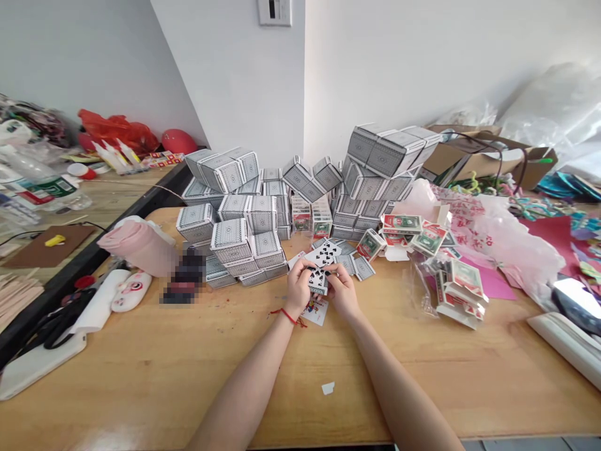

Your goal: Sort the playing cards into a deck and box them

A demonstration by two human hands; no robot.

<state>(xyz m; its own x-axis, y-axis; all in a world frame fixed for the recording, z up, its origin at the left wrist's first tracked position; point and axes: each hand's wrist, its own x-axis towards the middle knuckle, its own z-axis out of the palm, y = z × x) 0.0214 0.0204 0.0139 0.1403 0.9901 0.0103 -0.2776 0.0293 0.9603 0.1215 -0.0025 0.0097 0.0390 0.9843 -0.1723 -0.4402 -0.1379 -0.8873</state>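
Observation:
Near the middle of the table, a playing card (318,282) with black spade pips is held between my two hands. My left hand (299,287), with a red string on the wrist, grips its left side. My right hand (342,288) pinches its right edge. Just beyond lies another spade card (325,252), face up. Partly under my hands is a joker card (315,311) on the tabletop. Several patterned-back cards (364,268) lie to the right of my fingers. Behind them rise stacks of boxes folded from cards (230,241), grey-patterned on the outside.
Card packs (429,237) and opened cartons (462,285) lie on the right, beside a plastic bag (498,219). Another stack of card boxes (375,169) stands behind. On the left are a pink cup (138,246) and a white case (131,292). A paper scrap (328,388) lies in front.

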